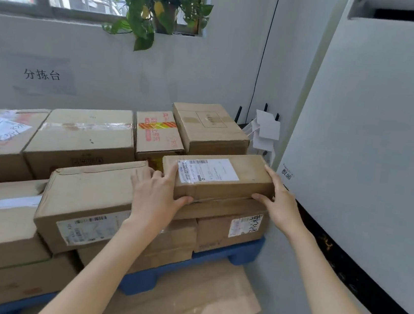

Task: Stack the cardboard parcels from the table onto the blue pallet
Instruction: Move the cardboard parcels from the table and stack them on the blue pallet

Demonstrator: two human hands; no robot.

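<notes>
Parcels (84, 134) sit packed in rows on the blue pallet (226, 254), filling my view from nine o'clock round to the middle. At ten o'clock a paper sign (42, 75) is stuck on the wall, and at twelve a potted plant (155, 3) trails its leaves down from the window sill. Just left of middle a wide box (89, 193) lies on the near row, a little tilted. My left hand (154, 192) reaches across its right end and grips the long parcel (217, 178) beside it, fingers curled over the parcel's top left corner and thumb hooked along its lower front edge. The long parcel, white label up, sits on the near right stack of the pallet, at about five o'clock from the centre of my view. My right hand (278, 199) clasps its right end, fingers laid against the end face and thumb across the front edge. At six o'clock a flat cardboard sheet (194, 296) lies on the floor just in front of the pallet. A white cabinet (374, 153) fills the three o'clock side.
</notes>
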